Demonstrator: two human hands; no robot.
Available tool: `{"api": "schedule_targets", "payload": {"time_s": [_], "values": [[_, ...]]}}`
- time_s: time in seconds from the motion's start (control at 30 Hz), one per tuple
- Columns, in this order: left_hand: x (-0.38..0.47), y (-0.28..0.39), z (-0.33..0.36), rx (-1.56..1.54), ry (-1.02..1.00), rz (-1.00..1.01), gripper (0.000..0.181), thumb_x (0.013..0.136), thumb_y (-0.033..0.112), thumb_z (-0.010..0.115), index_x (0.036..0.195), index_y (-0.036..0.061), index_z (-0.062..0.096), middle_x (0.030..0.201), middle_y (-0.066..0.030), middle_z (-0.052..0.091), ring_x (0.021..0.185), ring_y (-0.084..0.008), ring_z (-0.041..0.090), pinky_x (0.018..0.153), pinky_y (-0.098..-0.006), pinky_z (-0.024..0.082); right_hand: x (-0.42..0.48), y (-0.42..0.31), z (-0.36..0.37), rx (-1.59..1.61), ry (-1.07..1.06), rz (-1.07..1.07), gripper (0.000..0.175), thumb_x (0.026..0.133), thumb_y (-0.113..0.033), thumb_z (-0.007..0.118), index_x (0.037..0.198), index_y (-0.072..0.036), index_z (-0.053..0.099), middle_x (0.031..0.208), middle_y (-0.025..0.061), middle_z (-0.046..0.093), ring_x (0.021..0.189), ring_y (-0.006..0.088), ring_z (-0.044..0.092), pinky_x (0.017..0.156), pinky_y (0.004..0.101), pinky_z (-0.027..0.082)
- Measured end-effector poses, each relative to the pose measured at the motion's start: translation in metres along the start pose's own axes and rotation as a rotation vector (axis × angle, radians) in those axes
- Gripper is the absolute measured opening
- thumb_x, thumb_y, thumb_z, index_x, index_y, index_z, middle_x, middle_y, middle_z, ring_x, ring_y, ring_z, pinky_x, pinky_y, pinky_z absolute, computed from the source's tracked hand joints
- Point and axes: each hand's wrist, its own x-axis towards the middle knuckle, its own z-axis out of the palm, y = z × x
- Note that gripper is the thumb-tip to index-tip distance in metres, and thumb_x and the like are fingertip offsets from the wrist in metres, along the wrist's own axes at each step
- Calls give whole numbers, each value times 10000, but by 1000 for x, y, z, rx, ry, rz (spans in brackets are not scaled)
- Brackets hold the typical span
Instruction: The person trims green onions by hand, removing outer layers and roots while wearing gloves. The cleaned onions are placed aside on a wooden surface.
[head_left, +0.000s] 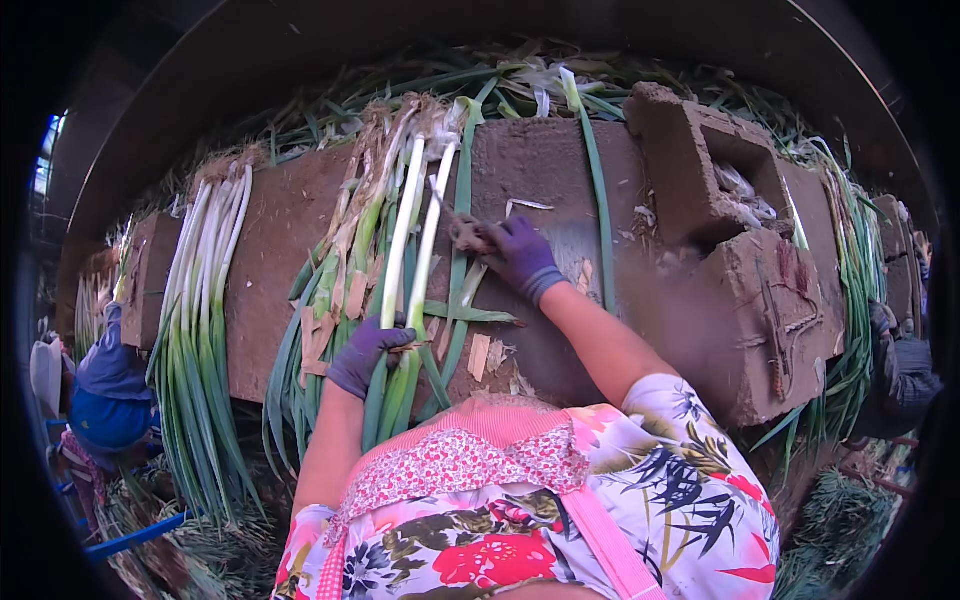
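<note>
My left hand (365, 354), in a purple glove, grips two long green onions (401, 240) by their green part, with the white stems and roots pointing away from me. My right hand (523, 251), also gloved, is closed around the wrapped handle of a small knife (466, 232). Its thin blade reaches up and left, close beside the nearer white stem; I cannot tell whether it touches. Under and left of the held stems lies a pile of untrimmed green onions (361, 225) with brown roots and dry leaves. A loose green leaf (596, 202) lies to the right.
Left on the work surface (281, 247) lies a bundle of clean white-stemmed onions (206, 247). At the right stand a hollow concrete block (667, 142) and another block (757, 337) bearing cord. Leaf waste (442, 75) lines the far edge. Other people work at both sides, one in a blue garment (111, 416).
</note>
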Motion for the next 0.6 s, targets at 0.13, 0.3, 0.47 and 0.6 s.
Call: {"api": "schedule_targets", "payload": {"time_s": [0.13,0.3,0.47,0.6], "values": [[-22,26,-20,-251,31,55,387,800,190,721,1127,1,637,801,8,614,647,-85,556,596,-224,444,-48,-13,-40,-42,-60,53,490,756,-314,774,1180,-118,625,1056,139,597,1032,349,559,879,454,488],[-32,60,-4,-140,-112,9,428,783,185,734,1154,-4,635,910,-8,644,770,-89,600,696,-228,474,24,-33,-26,738,73,533,516,903,-416,678,1196,6,627,1072,184,670,1043,312,620,923,395,471],[-26,48,13,-27,-140,126,467,822,222,743,1206,-9,612,979,-20,652,845,-109,610,763,-258,500,96,-61,7,1515,157,857,319,1004,-329,555,1114,-44,647,824,60,652,713,137,607,678,287,505],[-21,68,21,-134,-141,139,516,883,229,712,1291,-29,528,1000,-81,679,887,-169,667,766,-295,550,80,-122,-6,1530,214,793,310,1001,-323,588,1084,-29,642,727,12,617,618,118,566,608,268,479]]}}
